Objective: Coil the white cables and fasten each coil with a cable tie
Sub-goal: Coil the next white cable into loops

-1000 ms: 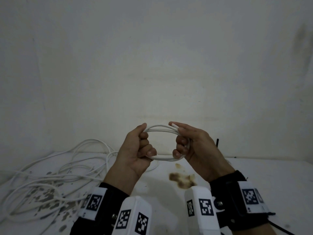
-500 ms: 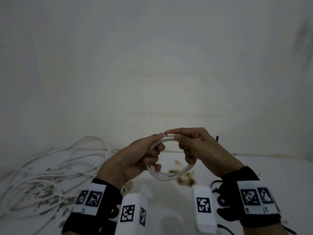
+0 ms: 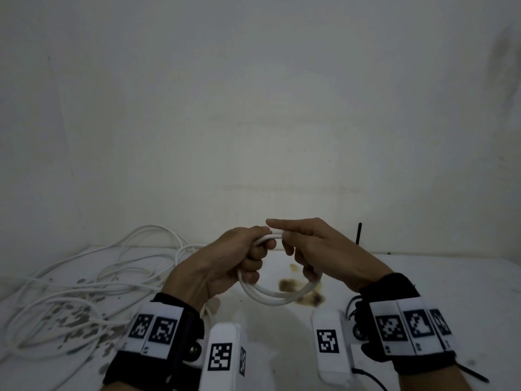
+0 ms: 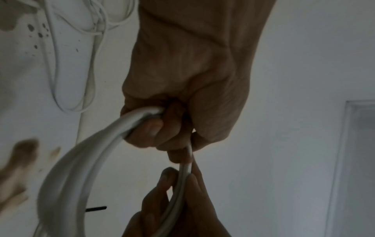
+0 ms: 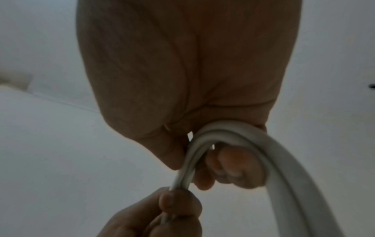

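White cable (image 3: 277, 296) forms a small multi-strand coil.

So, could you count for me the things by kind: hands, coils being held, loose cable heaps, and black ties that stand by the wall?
Hands: 2, left hand and right hand
Coil held by both hands: 1
Loose cable heap on the table: 1; the number of cables in it cannot be told
Black tie by the wall: 1
Total: 5
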The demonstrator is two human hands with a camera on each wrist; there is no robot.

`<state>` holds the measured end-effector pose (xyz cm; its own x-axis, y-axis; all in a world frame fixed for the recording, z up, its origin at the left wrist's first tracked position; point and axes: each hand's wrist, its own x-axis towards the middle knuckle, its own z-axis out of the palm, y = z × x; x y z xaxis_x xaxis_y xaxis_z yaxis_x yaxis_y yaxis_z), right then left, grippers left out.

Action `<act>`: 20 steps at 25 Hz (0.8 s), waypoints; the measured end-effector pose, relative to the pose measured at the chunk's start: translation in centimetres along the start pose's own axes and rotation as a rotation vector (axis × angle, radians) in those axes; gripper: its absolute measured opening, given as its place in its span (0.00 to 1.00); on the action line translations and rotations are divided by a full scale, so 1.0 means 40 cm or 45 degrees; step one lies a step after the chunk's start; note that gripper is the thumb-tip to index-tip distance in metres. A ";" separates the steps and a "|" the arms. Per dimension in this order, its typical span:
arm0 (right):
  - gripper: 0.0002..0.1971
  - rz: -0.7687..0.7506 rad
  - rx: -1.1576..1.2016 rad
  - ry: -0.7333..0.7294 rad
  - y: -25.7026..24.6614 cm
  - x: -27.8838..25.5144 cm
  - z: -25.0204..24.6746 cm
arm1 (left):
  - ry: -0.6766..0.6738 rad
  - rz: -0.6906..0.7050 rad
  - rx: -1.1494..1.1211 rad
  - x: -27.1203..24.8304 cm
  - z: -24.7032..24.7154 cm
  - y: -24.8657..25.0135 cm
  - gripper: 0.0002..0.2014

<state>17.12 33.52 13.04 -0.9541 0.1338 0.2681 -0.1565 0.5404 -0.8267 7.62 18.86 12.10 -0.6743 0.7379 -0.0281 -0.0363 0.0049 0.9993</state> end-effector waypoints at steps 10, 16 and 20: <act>0.06 -0.229 0.262 0.138 0.014 0.004 0.001 | 0.114 0.008 0.011 -0.008 0.007 0.012 0.23; 0.06 -0.204 0.276 0.149 0.013 0.000 0.000 | 0.074 -0.024 0.077 -0.012 0.009 0.009 0.27; 0.05 -0.161 0.132 0.136 0.011 -0.002 -0.008 | 0.082 -0.038 0.156 -0.007 0.008 0.003 0.27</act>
<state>17.23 34.04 12.81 -0.8933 0.1607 0.4197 -0.3044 0.4706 -0.8282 8.03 18.86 12.22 -0.7202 0.6916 -0.0554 0.0308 0.1117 0.9933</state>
